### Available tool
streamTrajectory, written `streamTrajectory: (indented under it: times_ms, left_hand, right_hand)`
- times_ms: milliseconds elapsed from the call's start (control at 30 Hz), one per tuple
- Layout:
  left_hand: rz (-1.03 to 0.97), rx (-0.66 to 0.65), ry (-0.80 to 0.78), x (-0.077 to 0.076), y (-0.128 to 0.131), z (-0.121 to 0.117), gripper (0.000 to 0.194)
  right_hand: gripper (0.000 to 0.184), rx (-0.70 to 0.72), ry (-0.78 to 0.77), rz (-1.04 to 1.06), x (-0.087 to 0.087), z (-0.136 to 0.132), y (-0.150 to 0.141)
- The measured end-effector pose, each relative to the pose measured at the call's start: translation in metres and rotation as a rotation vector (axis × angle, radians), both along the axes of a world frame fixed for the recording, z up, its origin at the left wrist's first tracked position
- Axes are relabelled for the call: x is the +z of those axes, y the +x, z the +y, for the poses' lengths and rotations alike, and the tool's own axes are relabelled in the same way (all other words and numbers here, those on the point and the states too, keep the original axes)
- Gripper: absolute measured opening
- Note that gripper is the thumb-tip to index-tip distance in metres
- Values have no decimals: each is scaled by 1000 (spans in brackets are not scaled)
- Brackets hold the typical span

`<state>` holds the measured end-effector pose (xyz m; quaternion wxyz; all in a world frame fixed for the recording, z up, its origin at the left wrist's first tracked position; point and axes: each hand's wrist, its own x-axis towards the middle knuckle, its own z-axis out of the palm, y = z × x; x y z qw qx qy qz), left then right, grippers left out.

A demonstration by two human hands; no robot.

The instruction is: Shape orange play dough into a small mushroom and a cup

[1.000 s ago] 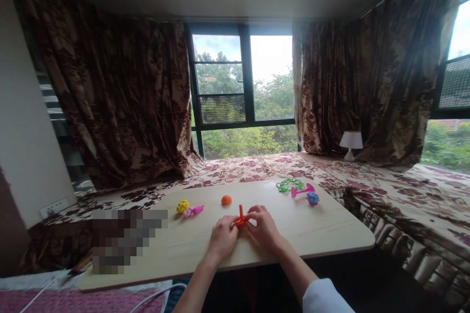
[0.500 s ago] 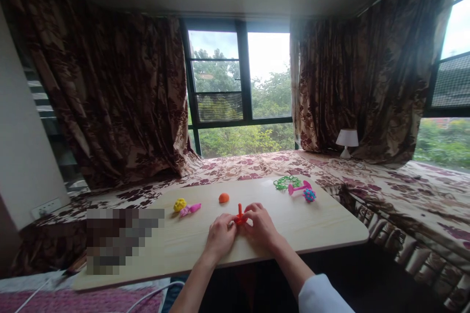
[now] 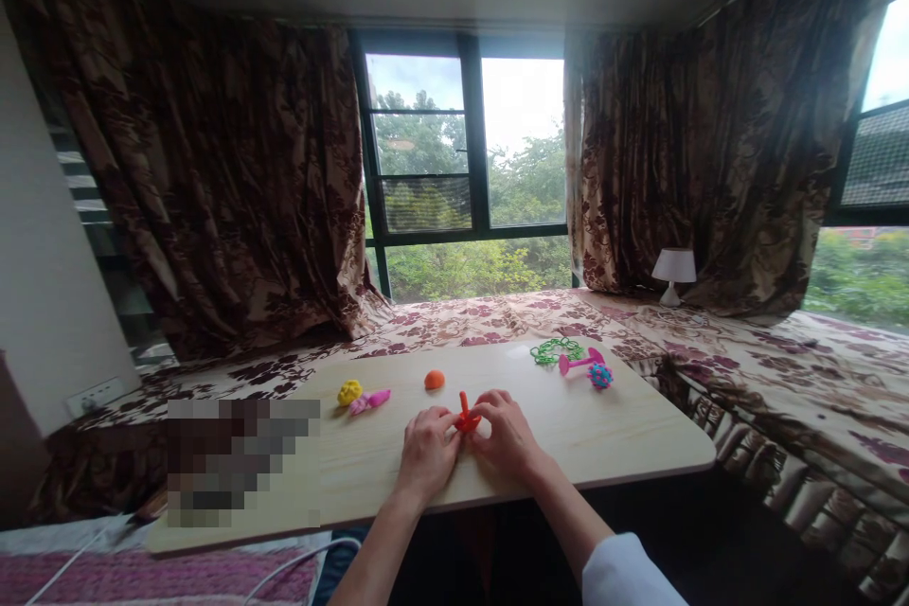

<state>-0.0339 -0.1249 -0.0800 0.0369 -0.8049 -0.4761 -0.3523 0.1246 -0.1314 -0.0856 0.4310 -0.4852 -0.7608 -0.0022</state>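
Observation:
Near the front middle of the pale wooden table (image 3: pixel 568 454), a small red toy piece with a peg sticking up from a wider base (image 3: pixel 465 417) sits between my hands. My left hand (image 3: pixel 430 450) has its fingertips closed at the base's left side. From the right, my right hand (image 3: pixel 507 436) pinches the base with thumb and curled fingers. My fingers cover part of the base, so its full shape is hidden. Just beyond them lies an orange dome-shaped piece (image 3: pixel 435 381).
To the left lie a yellow lumpy toy (image 3: pixel 349 393) and a pink toy (image 3: pixel 369 401). At the back right are a green string loop (image 3: pixel 556 351), a pink dumbbell-shaped toy (image 3: pixel 580 362) and a blue-pink knobby ball (image 3: pixel 600 377). A white lamp (image 3: pixel 673 267) stands behind.
The peg leans slightly more to the left than before. Both hands stay at the red piece with small finger shifts. The whole view has shifted slightly.

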Motion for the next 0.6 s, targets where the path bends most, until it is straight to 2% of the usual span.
streamTrajectory:
  times_ms: [233,600]
  left_hand:
    - [45,-28,73,3,2,-3,18]
    - [110,-12,61,6,2,-4,21]
  right_hand:
    - [5,-45,20,-63,3,-3,-2]
    - [3,-43,-5,-64,-1,0,-1]
